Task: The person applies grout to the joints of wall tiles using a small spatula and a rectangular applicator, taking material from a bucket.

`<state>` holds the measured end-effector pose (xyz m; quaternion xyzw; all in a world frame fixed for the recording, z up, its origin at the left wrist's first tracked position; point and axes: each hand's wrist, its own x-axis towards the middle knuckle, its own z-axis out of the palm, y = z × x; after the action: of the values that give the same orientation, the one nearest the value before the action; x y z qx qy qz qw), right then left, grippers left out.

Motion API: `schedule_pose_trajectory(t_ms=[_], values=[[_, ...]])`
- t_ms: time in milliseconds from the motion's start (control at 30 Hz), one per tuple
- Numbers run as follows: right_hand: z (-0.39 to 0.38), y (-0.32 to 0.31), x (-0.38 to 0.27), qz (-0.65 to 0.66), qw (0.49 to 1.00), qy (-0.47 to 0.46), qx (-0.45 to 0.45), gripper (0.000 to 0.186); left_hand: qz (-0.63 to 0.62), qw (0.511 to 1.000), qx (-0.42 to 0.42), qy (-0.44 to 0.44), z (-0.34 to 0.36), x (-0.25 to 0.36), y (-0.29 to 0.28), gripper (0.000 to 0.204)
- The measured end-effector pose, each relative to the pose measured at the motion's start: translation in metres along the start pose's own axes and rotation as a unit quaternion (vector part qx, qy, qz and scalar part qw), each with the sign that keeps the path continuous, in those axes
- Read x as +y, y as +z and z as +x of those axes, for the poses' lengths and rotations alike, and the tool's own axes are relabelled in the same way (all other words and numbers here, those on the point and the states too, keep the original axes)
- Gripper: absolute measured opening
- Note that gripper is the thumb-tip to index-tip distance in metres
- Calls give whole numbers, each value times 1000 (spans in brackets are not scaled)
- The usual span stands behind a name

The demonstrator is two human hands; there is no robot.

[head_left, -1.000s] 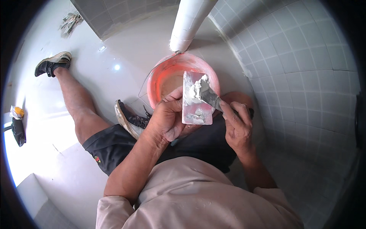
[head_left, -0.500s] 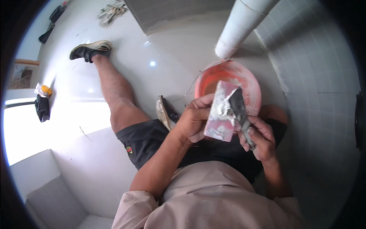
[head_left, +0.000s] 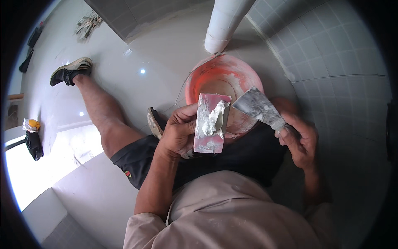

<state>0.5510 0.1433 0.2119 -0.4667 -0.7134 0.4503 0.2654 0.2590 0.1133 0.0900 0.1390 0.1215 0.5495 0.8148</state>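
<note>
Hands both grip tools above the orange bucket: left hand clasps a pink float bearing white paste, right hand a putty knife just beside it.

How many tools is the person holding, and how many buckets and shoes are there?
Tools in hands: 2, a pink float in the left hand, a putty knife in the right hand
Buckets: 1, orange
Shoes: 2
Total: 5

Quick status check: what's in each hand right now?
Left hand grips pink float carrying white paste. Right hand holds putty knife, blade clear. Red bucket beneath.
</note>
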Motion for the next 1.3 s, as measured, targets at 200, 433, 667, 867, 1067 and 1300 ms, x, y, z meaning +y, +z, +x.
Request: schedule_pose_trajectory(t_ms=[200, 433, 667, 867, 1067, 1300], values=[[8, -6, -6, -34, 998, -20, -44, 29, 15, 998, 50, -19, 4, -6, 11, 42], [-3, -4, -8, -183, 963, -197, 33, 22, 45, 998, 29, -28, 6, -8, 11, 40], [-17, 1, -5, -94, 990, -109, -11, 24, 21, 1000, -13, -5, 16, -16, 19, 42], [-23, -7, 7, -130, 976, -172, 28, 24, 75, 995, -66, 9, 23, -22, 41, 39], [-39, -32, 6, -221, 945, -230, 69, 18, 216, 972, -97, -12, 44, -16, 66, 32], [-69, -63, 55, -359, 844, -257, 306, 21, 330, 915, -172, -153, 61, -38, 84, 34]])
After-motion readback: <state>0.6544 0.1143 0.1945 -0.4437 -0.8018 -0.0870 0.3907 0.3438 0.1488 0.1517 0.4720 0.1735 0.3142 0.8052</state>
